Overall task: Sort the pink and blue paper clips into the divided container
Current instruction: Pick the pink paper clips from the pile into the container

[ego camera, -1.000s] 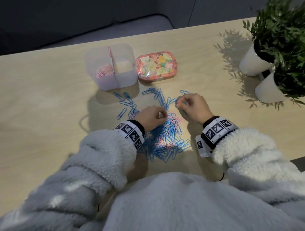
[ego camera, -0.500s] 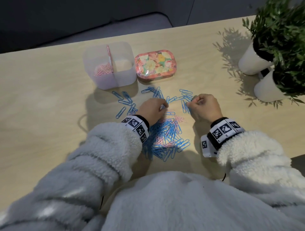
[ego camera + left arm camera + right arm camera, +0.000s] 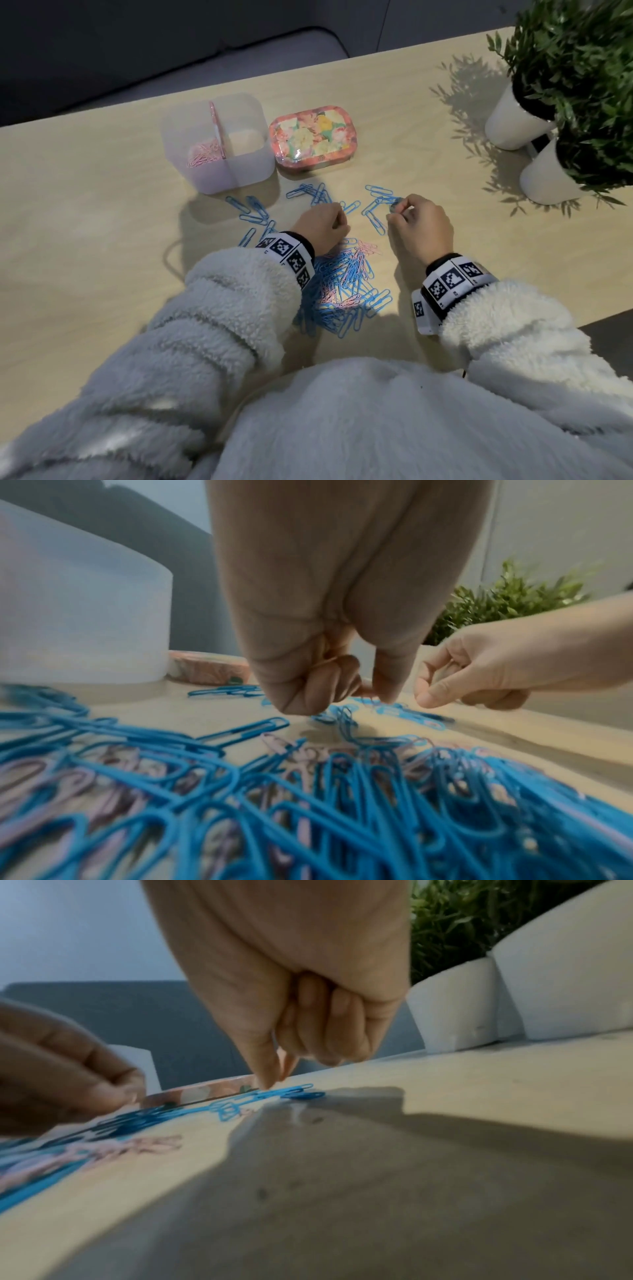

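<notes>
A clear divided container (image 3: 251, 166) stands at the back left, with pink clips (image 3: 202, 155) in its left half. A mixed pile of blue and pink paper clips (image 3: 346, 284) lies between my wrists, and loose blue clips (image 3: 251, 209) are scattered beyond it. My left hand (image 3: 322, 224) is curled just past the pile. Its thumb and forefinger (image 3: 385, 689) pinch down on a blue clip (image 3: 342, 715) on the table; the fist's inside is hidden. My right hand (image 3: 416, 222) pinches blue clips (image 3: 274, 1093) against the table at its fingertips.
A floral tin (image 3: 310, 137) sits right of the container. Two white pots (image 3: 510, 120) with green plants stand at the far right. The table's far edge (image 3: 308, 68) runs behind the container, and its near right edge lies by my right sleeve.
Both hands have moved away from me, from over the pile to the scattered blue clips. The right hand has also shifted to the right.
</notes>
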Demonstrator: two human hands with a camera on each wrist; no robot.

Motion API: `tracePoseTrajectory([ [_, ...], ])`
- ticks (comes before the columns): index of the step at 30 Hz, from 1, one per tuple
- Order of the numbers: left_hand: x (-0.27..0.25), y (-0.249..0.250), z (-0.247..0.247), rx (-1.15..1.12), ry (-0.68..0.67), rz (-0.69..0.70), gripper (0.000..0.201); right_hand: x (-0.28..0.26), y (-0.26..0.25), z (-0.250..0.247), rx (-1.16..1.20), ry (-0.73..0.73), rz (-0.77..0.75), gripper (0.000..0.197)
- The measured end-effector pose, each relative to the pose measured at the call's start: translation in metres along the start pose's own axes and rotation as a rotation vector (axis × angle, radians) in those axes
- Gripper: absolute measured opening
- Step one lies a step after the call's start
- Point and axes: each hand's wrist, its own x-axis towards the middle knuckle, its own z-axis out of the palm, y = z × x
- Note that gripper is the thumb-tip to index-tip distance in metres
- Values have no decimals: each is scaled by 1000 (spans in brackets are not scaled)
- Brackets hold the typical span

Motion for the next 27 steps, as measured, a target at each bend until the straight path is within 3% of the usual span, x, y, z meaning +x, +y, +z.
tracePoseTrajectory([
  [3, 0, -5, -4, -358, 77, -76, 18, -6, -3, 8, -30, -96, -80, 18],
  [6, -4, -6, -10, -765, -6, -134, 20, -2, -3, 15, 9, -170, -68, 17],
  [10, -5, -1, -11, -861, -73, -158, 18, 13, 1, 13, 223, -195, 67, 24],
  [13, -2, 8, -8, -656, -91, -141, 19, 24, 9, -1, 248, -80, 152, 24],
  [16, 1, 19, -1, -328, -146, -40, 25, 23, 15, -11, 154, -37, 106, 23],
  [20, 4, 25, 13, 176, -138, 167, 28, 14, 12, -2, 73, -129, 3, 14],
  [27, 11, 48, 22, 566, -200, 240, 26, 11, 1, 6, -14, -207, -38, 14],
])
